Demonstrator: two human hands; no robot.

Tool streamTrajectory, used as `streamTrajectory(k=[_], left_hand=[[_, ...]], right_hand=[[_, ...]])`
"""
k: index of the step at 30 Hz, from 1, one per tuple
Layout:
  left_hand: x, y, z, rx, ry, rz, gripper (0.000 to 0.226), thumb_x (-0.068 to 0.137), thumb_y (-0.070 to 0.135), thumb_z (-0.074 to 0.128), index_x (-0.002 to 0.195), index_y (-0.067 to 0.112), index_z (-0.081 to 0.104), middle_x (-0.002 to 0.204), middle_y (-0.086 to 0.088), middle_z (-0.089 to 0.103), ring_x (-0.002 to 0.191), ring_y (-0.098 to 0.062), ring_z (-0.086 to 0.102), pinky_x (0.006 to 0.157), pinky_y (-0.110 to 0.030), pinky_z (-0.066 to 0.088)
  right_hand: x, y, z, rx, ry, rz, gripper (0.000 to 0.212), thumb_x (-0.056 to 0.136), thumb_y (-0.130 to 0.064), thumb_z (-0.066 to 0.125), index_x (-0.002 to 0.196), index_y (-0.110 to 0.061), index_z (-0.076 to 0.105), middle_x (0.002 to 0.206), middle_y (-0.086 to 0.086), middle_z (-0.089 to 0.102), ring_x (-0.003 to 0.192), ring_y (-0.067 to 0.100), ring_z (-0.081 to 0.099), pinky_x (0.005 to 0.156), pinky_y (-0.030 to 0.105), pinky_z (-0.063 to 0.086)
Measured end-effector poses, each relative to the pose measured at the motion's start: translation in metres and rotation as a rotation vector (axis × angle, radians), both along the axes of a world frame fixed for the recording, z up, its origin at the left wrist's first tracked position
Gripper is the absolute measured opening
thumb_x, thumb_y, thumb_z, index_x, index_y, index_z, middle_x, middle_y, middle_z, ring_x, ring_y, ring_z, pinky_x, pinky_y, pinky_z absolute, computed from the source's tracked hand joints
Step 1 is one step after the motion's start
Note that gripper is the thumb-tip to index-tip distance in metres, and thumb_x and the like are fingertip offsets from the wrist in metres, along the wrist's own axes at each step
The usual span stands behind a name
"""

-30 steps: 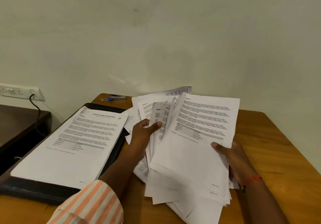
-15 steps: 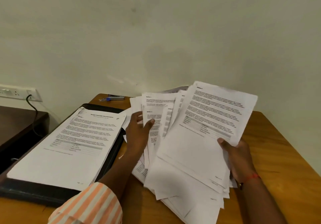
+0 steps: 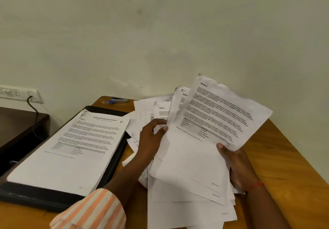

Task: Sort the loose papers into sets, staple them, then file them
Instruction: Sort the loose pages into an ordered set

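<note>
Head view, the only 1 we have, puts us in the sorting stage. Our right hand point(image 3: 236, 164) holds the top sheet point(image 3: 219, 120) raised and tilted, with the thumb pressed on its lower edge and the fingers curled behind it and the sheets beneath. Our left hand point(image 3: 151, 139) is curled into the fan of loose papers point(image 3: 187, 193), thumb and fingertips pinching sheets just behind the top sheet; how many we cannot tell. The rest of the papers lie spread on the wooden table point(image 3: 284, 175) under both hands. To the left, an open black folder point(image 3: 44, 200) carries a squared stack point(image 3: 71, 148) of printed pages, which we judge to be pages already gathered or filed; whether they are stapled we cannot see. The stapler point(image 3: 118, 100) lies at the far table edge, well apart from both hands. We judge that much sorting remains, then stapling and filing of this pile.
</note>
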State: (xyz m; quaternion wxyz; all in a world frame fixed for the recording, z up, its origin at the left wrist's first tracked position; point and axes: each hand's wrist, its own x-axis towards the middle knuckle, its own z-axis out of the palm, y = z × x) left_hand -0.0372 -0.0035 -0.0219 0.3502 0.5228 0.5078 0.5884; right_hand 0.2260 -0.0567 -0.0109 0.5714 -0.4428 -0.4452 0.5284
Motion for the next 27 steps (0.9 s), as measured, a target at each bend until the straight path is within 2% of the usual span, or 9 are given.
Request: streamTrajectory(k=[4, 6, 10, 14, 17, 21, 24, 27], left_hand=[[0.0, 0.002, 0.0, -0.085, -0.145, -0.014, 0.007, 0.095, 0.017, 0.071, 0.094, 0.021, 0.077, 0.089, 0.025, 0.074, 0.086, 0.008, 0.066, 0.069, -0.005, 0.047], [-0.002, 0.004, -0.001, -0.124, -0.161, -0.011, 0.009, 0.095, 0.023, 0.071, 0.089, 0.021, 0.077, 0.089, 0.019, 0.076, 0.087, 0.0, 0.068, 0.072, -0.012, 0.049], [-0.001, 0.004, -0.003, -0.179, -0.179, -0.061, 0.01, 0.095, 0.028, 0.071, 0.095, 0.022, 0.079, 0.1, 0.008, 0.078, 0.098, -0.02, 0.072, 0.089, -0.036, 0.058], [-0.001, 0.001, -0.002, -0.169, -0.218, -0.008, 0.007, 0.09, 0.024, 0.077, 0.086, 0.018, 0.076, 0.095, 0.01, 0.078, 0.092, -0.016, 0.074, 0.081, -0.03, 0.059], [-0.001, -0.002, -0.001, -0.192, -0.278, -0.004, 0.018, 0.087, 0.024, 0.08, 0.089, 0.008, 0.071, 0.096, 0.004, 0.079, 0.085, -0.017, 0.076, 0.076, -0.031, 0.06], [-0.004, -0.002, 0.002, -0.2, -0.365, 0.02, 0.025, 0.088, 0.027, 0.078, 0.1, 0.006, 0.07, 0.097, 0.004, 0.079, 0.088, -0.02, 0.076, 0.075, -0.033, 0.062], [-0.006, -0.002, 0.002, -0.201, -0.437, 0.016, 0.026, 0.09, 0.025, 0.077, 0.105, 0.005, 0.069, 0.099, -0.004, 0.079, 0.087, -0.025, 0.077, 0.071, -0.034, 0.063], [-0.006, -0.002, 0.0, -0.203, -0.468, 0.005, 0.029, 0.091, 0.026, 0.076, 0.109, 0.004, 0.068, 0.101, -0.007, 0.079, 0.091, -0.028, 0.076, 0.076, -0.04, 0.063]], right_hand=[[0.005, 0.006, -0.007, -0.009, -0.034, -0.097, 0.036, 0.097, -0.007, 0.062, 0.132, -0.017, 0.062, 0.126, 0.007, 0.07, 0.117, 0.028, 0.067, 0.105, 0.057, 0.047], [0.006, 0.008, -0.008, -0.01, -0.036, -0.103, 0.037, 0.097, -0.006, 0.062, 0.133, -0.016, 0.062, 0.127, 0.007, 0.07, 0.117, 0.028, 0.067, 0.105, 0.056, 0.047], [0.005, 0.006, -0.005, -0.021, 0.0, -0.068, 0.038, 0.098, -0.004, 0.058, 0.135, -0.014, 0.06, 0.128, 0.009, 0.069, 0.118, 0.031, 0.066, 0.103, 0.054, 0.049], [0.005, 0.008, -0.007, -0.046, 0.018, -0.124, 0.033, 0.1, -0.007, 0.058, 0.132, -0.016, 0.062, 0.125, 0.008, 0.071, 0.116, 0.03, 0.067, 0.1, 0.053, 0.051], [0.007, 0.01, -0.009, -0.058, 0.003, -0.221, 0.03, 0.099, -0.008, 0.061, 0.126, -0.019, 0.066, 0.121, 0.005, 0.073, 0.113, 0.027, 0.069, 0.101, 0.055, 0.051], [0.014, 0.012, -0.01, -0.096, -0.006, -0.377, 0.026, 0.097, -0.014, 0.065, 0.121, -0.023, 0.068, 0.113, 0.0, 0.075, 0.107, 0.026, 0.07, 0.095, 0.056, 0.054], [0.017, 0.012, -0.009, -0.098, 0.017, -0.444, 0.028, 0.097, -0.013, 0.065, 0.123, -0.024, 0.067, 0.112, 0.0, 0.074, 0.107, 0.025, 0.068, 0.091, 0.046, 0.056], [0.016, 0.012, -0.003, -0.05, 0.014, -0.506, 0.032, 0.097, -0.008, 0.064, 0.125, -0.022, 0.064, 0.112, -0.003, 0.07, 0.106, 0.019, 0.067, 0.087, 0.032, 0.052]])
